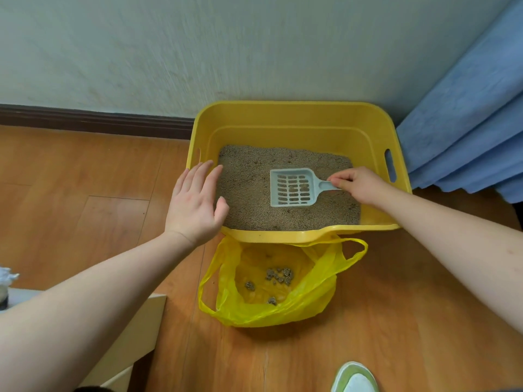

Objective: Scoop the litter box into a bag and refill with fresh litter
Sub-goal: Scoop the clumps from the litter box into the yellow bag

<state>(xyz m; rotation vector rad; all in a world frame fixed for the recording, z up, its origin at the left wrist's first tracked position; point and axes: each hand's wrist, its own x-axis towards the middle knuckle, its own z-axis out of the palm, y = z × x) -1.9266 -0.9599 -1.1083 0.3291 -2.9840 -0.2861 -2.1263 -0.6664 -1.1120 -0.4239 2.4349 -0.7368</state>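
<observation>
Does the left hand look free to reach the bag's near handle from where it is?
Probably yes. The left hand is open and holds nothing, hovering by the box rim. The bag lies open on the floor just below the box, with nothing over its handle.

- The litter box [297,120] sits on the floor [85,176], its far side against the wall [198,52].
- Litter [249,199] lies in the box's bottom.
- The scoop [293,187] rests on the litter, right of centre, its handle pointing right.
- The right hand [359,183] pinches that handle, inside the box near its right wall.
- The left hand [195,202] hovers flat over the box's left rim.
- The bag [311,301] lies on the floor just in front of the box, its mouth tucked under the near rim.
- Clumps [278,275] lie in the bag.
- A curtain [467,123] hangs right of the box.
- 1 shoe [355,379] stands on the floor in front of the bag, to the right.
</observation>
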